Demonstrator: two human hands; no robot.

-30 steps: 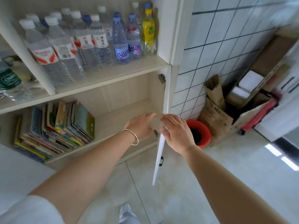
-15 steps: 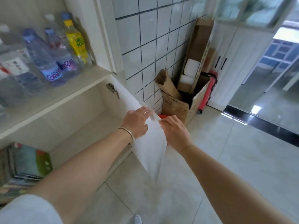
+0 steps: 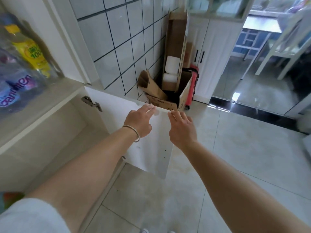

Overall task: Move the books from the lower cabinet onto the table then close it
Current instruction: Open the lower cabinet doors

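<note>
**Both hands on the open cabinet door's top edge**

Your left hand (image 3: pixel 140 121) rests on the flat white cabinet door (image 3: pixel 148 148) with its fingers stretched straight over the door's top edge, gripping nothing. Your right hand (image 3: pixel 182 130) lies just beside it, its fingers extended so the tips touch the same edge near the outer corner; it too is relaxed rather than clenched. A thin silver bangle (image 3: pixel 133 133) circles your left wrist.

That door stands swung wide out from the pale wooden lower cabinet (image 3: pixel 55 132), hanging on a metal hinge (image 3: pixel 91 102) at its inner side. You can see only the right part of the lower compartment, and that part holds no books; a blurred patch of colour at the bottom left corner cannot be made out.

On the shelf above, a clear bottle with a yellow label (image 3: pixel 32 51) stands beside a bottle with a blue and purple label (image 3: pixel 15 88). Against the white tiled wall (image 3: pixel 117 39), an open brown cardboard box (image 3: pixel 168 100) sits on the pale tiled floor (image 3: pixel 235 157), with a red object (image 3: pixel 191 88) behind it.
</note>
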